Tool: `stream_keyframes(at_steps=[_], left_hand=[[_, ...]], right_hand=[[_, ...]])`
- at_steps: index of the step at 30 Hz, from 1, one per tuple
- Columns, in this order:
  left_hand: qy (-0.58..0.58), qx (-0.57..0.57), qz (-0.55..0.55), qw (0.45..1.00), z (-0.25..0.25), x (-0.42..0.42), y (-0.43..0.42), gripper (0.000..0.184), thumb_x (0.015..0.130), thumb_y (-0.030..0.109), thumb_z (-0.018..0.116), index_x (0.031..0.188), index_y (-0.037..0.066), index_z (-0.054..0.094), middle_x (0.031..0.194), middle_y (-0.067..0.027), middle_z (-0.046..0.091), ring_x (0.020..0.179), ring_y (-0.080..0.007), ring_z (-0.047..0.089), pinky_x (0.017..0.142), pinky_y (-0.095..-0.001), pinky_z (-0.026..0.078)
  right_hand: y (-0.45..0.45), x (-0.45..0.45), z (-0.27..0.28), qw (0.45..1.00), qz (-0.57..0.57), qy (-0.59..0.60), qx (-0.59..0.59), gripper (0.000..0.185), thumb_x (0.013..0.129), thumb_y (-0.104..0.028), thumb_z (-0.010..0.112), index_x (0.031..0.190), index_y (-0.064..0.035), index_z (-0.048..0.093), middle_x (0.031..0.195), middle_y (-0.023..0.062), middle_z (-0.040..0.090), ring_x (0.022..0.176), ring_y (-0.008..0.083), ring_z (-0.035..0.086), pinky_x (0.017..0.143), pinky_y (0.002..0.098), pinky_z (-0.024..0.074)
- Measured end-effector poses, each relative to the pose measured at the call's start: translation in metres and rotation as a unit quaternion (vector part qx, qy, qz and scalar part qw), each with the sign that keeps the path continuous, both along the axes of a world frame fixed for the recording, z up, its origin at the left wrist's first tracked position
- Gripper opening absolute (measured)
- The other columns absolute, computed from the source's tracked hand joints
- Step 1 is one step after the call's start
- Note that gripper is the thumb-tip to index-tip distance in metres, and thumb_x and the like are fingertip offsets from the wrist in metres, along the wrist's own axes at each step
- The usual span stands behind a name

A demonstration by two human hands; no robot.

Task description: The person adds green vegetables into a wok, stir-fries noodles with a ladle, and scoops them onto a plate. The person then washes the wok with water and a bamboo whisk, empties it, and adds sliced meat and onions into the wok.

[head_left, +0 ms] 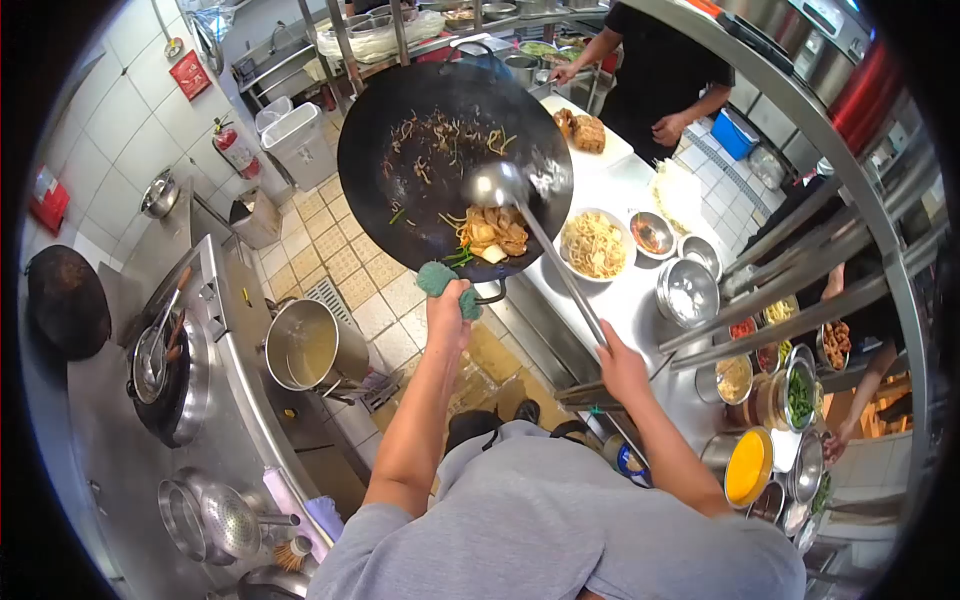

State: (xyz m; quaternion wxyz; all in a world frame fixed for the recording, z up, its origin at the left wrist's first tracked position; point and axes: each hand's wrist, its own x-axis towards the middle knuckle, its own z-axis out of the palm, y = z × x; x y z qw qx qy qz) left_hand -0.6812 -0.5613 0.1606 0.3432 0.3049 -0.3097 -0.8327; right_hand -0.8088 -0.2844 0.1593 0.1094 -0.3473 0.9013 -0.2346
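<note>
My left hand (447, 312) is closed round a green cloth (436, 279) at the near handle of a large black wok (370, 150), holding it up and tilted. In my right hand (622, 362) is the long handle of a metal ladle (497, 185), whose bowl is inside the wok. Noodles with pale pieces (494, 232) lie at the wok's near edge beside some green strips. Scattered noodle bits stick to its far side. Just right of the wok, a white bowl of noodles (597, 246) stands on the counter (612, 330).
Several metal bowls and containers, one with a yellow filling (748, 468), line the right counter. A tall pot of liquid (316, 344) stands at left, near the stove with a second wok (172, 380). Another person (665, 70) stands beyond the counter. Metal rails (790, 270) cross at right.
</note>
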Motion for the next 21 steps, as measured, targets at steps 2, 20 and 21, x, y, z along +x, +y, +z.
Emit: stream_keyframes(at_steps=[2,20,21], left_hand=[[-0.025,-0.006,-0.012,1.0,-0.001,0.004,-0.017,0.013,0.077,0.01,0.058,0.085,0.011,0.048,0.072,-0.0024,0.052,0.058,-0.0151,0.051,0.049,-0.0324,0.041],[-0.035,0.035,-0.161,0.986,-0.01,-0.002,-0.127,0.017,0.077,0.014,0.059,0.089,0.01,0.048,0.071,-0.005,0.053,0.058,-0.0169,0.051,0.051,-0.0303,0.039],[-0.038,0.034,-0.165,0.985,-0.007,0.004,-0.134,0.017,0.077,0.014,0.059,0.089,0.01,0.048,0.071,-0.005,0.053,0.058,-0.0169,0.051,0.051,-0.0303,0.039]], right_hand=[[0.03,-0.018,0.016,0.999,0.031,0.018,-0.022,0.05,0.089,-0.022,0.052,0.137,-0.0231,0.04,0.094,0.0188,0.065,0.086,0.0399,0.061,0.075,0.0457,0.048],[-0.039,0.026,0.032,0.998,0.051,0.012,0.039,0.047,0.09,-0.025,0.051,0.136,-0.0262,0.042,0.093,0.0132,0.063,0.086,0.0328,0.06,0.074,0.0419,0.047],[-0.035,0.016,0.026,0.997,0.052,0.019,0.045,0.048,0.089,-0.024,0.052,0.136,-0.0279,0.041,0.097,0.0122,0.064,0.087,0.0319,0.06,0.076,0.0414,0.0474]])
